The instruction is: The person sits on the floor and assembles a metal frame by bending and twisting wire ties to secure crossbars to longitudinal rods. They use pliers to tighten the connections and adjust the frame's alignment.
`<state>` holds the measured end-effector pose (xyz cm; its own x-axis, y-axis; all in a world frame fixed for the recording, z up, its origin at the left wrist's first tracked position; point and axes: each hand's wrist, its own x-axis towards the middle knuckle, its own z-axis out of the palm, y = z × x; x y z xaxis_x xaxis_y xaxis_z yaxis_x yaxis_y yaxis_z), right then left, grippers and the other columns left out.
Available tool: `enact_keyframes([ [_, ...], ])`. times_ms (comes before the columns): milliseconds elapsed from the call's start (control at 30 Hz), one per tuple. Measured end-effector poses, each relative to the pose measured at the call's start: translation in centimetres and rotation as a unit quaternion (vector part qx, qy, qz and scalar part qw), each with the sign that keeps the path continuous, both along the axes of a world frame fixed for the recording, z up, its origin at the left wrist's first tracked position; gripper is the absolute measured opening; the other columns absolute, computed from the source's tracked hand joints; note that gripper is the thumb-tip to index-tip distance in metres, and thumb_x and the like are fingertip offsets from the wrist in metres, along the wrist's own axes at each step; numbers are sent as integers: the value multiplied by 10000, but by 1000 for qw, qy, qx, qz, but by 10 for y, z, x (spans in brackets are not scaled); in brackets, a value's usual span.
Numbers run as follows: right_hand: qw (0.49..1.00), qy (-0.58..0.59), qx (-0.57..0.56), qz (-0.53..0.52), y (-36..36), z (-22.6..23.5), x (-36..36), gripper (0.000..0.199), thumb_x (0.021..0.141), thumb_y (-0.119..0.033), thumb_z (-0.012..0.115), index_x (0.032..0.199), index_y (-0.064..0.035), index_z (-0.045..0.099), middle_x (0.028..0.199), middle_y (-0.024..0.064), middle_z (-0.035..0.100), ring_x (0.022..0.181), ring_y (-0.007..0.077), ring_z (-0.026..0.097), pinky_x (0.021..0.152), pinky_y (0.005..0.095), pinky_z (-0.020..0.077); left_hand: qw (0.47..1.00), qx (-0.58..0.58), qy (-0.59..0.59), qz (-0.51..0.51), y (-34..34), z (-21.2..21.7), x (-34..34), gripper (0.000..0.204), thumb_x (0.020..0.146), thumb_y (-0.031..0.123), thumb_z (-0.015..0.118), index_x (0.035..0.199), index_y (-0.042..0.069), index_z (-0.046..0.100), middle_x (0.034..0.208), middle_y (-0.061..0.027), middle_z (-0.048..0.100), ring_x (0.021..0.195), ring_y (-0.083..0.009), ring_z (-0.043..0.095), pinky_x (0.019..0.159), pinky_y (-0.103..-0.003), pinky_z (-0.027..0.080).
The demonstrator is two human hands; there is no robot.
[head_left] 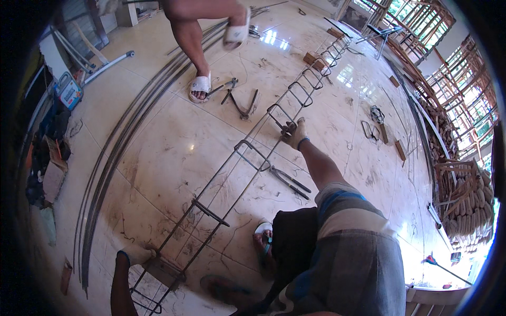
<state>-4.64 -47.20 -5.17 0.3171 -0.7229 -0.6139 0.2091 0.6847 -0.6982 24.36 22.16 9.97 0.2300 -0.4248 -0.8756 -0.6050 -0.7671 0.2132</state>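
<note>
A long rebar cage (212,238), thin steel bars joined by rectangular stirrups, runs from the near left to the far right across the tiled floor. My left hand (138,255), in a pale glove, is closed at its left bar near the close end. Farther along, my gloved right hand (295,134) grips the right bar beside a stirrup (279,117); its fingertips look dark. One stirrup (211,213) between my hands leans over. Pincers (290,181) lie on the floor just right of the cage, below my right forearm.
A co-worker's leg (190,45) in white slides steps at the far left, beside another pair of pincers (242,104). Long loose rebars (113,142) curve along the left. Wooden blocks (314,61) sit near the cage's far end. Stacked timber (464,195) stands at right.
</note>
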Motion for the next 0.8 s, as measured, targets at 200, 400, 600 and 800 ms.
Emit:
enact_keyframes([
  [200,999,-49,5,-21,-29,-15,7,606,978,-708,474,1134,-129,558,909,116,600,838,336,647,721,536,563,997,44,37,46,-9,-4,3,406,965,298,558,1245,47,714,1080,-156,768,924,-298,731,862,-395,567],
  [400,999,18,-2,-28,-41,-10,12,546,1007,-667,503,1075,-127,557,763,86,574,841,367,648,892,574,559,993,-115,12,-18,-5,-52,6,465,982,350,541,1321,55,661,1170,-190,741,1065,-305,718,920,-387,555],
  [600,997,-29,-56,-37,-50,-8,16,376,1029,-506,591,1113,-145,535,1099,163,707,831,311,698,738,455,630,981,-111,74,140,-31,-72,-20,535,1025,485,479,1365,95,615,1195,-208,723,1087,-346,700,936,-434,544],
  [800,999,26,-23,-15,-64,0,17,284,1026,-470,600,1027,-191,544,898,103,680,674,242,650,588,395,597,980,-165,4,115,-48,-58,-37,349,1018,233,495,1303,71,614,1150,-190,707,1055,-351,692,909,-411,538],
])
